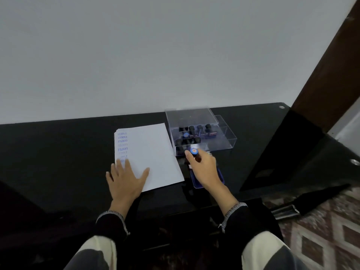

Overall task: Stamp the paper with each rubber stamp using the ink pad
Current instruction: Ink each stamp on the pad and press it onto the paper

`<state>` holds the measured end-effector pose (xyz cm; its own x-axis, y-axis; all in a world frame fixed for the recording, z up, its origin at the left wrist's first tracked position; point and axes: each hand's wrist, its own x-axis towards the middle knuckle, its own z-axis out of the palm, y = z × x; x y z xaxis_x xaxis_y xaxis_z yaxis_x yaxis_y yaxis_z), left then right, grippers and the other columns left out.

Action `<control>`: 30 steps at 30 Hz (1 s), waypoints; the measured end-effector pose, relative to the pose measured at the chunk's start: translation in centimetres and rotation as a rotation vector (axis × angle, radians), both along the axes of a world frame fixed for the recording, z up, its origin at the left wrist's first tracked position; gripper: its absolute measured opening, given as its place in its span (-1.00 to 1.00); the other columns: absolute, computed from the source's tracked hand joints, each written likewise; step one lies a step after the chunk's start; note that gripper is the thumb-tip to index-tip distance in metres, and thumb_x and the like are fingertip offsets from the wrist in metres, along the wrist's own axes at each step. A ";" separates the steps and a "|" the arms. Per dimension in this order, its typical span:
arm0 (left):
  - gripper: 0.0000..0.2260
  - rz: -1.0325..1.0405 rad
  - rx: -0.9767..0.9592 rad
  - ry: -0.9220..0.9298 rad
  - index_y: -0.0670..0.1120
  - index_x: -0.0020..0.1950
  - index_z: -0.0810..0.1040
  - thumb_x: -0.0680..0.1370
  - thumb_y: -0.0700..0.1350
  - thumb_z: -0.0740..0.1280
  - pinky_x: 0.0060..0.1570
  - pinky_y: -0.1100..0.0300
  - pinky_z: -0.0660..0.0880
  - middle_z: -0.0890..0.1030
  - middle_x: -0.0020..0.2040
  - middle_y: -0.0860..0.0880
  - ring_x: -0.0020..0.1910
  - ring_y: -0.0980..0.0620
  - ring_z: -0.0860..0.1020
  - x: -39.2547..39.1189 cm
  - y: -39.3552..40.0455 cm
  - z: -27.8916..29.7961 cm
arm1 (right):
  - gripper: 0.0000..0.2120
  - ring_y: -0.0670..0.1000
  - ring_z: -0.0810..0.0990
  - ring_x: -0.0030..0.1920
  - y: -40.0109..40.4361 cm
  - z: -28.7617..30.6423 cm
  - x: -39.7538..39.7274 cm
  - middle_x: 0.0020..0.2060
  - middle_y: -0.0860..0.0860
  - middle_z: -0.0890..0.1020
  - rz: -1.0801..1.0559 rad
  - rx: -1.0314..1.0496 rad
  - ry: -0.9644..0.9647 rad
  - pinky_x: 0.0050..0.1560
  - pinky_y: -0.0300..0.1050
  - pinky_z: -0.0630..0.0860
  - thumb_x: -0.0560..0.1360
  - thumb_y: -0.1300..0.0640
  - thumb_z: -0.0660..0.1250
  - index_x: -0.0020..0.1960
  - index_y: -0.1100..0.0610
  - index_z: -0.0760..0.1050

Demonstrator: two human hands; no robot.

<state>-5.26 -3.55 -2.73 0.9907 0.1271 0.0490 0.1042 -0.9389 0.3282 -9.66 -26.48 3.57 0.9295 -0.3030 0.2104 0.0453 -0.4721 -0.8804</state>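
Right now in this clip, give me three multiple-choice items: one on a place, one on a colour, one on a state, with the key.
1. Where does the clear plastic box of stamps sit relative to the paper?
A. To its right
B. To its left
C. On top of it

2. What colour are the stamped words on the paper?
A. Red
B. Blue
C. Green

3. What is the left hand doing?
A. Gripping a stamp
B. Lifting the paper off the table
C. Lying flat on the paper's near left corner

Key:
1 A, the box stands beside the sheet's right edge on the black table.
2 B, the column of SAMPLE prints along the left edge is blue.
3 C, its fingers are spread and pressed on the sheet, while the right hand holds the stamp over the ink pad.
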 end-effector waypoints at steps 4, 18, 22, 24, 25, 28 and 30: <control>-0.14 -0.015 -0.012 0.003 -0.12 0.56 0.09 0.47 0.46 0.06 0.49 -0.14 -0.11 0.06 0.57 -0.20 0.55 -0.19 -0.03 0.0 0.1 -0.2 | -0.79 -0.06 0.44 -0.34 -2.8 0.2 -1.3 -0.30 0.05 0.53 -0.005 -0.091 0.086 -0.37 -0.30 0.34 0.57 0.08 0.27 -0.11 0.22 0.43; -0.45 -0.715 -0.256 -0.043 0.23 0.35 0.42 0.43 0.42 0.12 0.50 0.02 0.04 0.36 0.43 0.09 0.50 0.04 0.17 -2.1 -5.3 0.6 | -0.93 0.07 0.45 -0.22 -4.2 -0.5 -3.1 -0.15 -0.03 0.46 0.167 -0.743 0.174 -0.28 -0.06 0.35 0.61 0.09 0.12 -0.04 0.04 0.29; -0.32 -0.766 -0.044 0.072 0.43 0.46 0.07 0.37 0.55 0.10 0.49 -0.11 -0.29 0.04 0.58 0.08 0.56 -0.01 -0.19 -2.3 -6.0 0.5 | -0.92 0.07 0.44 -0.25 -4.2 -1.0 -2.9 -0.15 -0.02 0.43 0.172 -0.714 0.197 -0.29 -0.05 0.37 0.63 0.09 0.08 -0.04 0.04 0.26; -0.30 -0.775 0.057 0.067 0.45 0.46 0.01 0.35 0.58 0.06 0.47 -0.16 -0.32 -0.03 0.59 0.04 0.55 -0.08 -0.25 -2.5 -6.2 0.4 | -0.91 0.06 0.44 -0.26 -4.1 -1.2 -2.8 -0.16 -0.02 0.44 0.173 -0.711 0.197 -0.30 -0.05 0.35 0.64 0.10 0.06 -0.05 0.05 0.24; -0.30 -0.779 0.088 0.061 0.46 0.46 0.00 0.35 0.59 0.04 0.46 -0.18 -0.33 -0.05 0.59 0.02 0.55 -0.10 -0.26 -2.5 -6.3 0.4 | -0.91 0.06 0.44 -0.27 -4.0 -1.3 -2.7 -0.16 -0.02 0.45 0.170 -0.711 0.200 -0.31 -0.05 0.34 0.63 0.10 0.06 -0.05 0.05 0.23; -0.33 -0.784 0.141 0.055 0.48 0.45 -0.06 0.37 0.58 0.00 0.45 -0.21 -0.32 -0.07 0.60 -0.01 0.54 -0.14 -0.27 -2.6 -6.4 0.4 | -0.89 0.07 0.45 -0.27 -4.0 -2.0 -2.6 -0.18 -0.02 0.46 0.151 -0.698 0.205 -0.34 -0.06 0.32 0.61 0.15 0.12 -0.07 0.04 0.21; -0.36 -0.793 0.154 0.052 0.50 0.43 -0.10 0.39 0.57 -0.01 0.45 -0.24 -0.32 -0.08 0.60 -0.01 0.54 -0.17 -0.28 -2.6 -6.4 0.4 | -0.87 0.06 0.44 -0.28 -3.9 -2.2 -2.5 -0.20 -0.02 0.46 0.141 -0.688 0.199 -0.35 -0.07 0.30 0.59 0.17 0.14 -0.08 0.04 0.20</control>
<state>-7.89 -9.98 -2.29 0.7848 -0.6185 -0.0401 -0.5998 -0.7741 0.2023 -12.12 -30.40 1.33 0.9904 -0.0372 0.1331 0.0169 -0.9230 -0.3844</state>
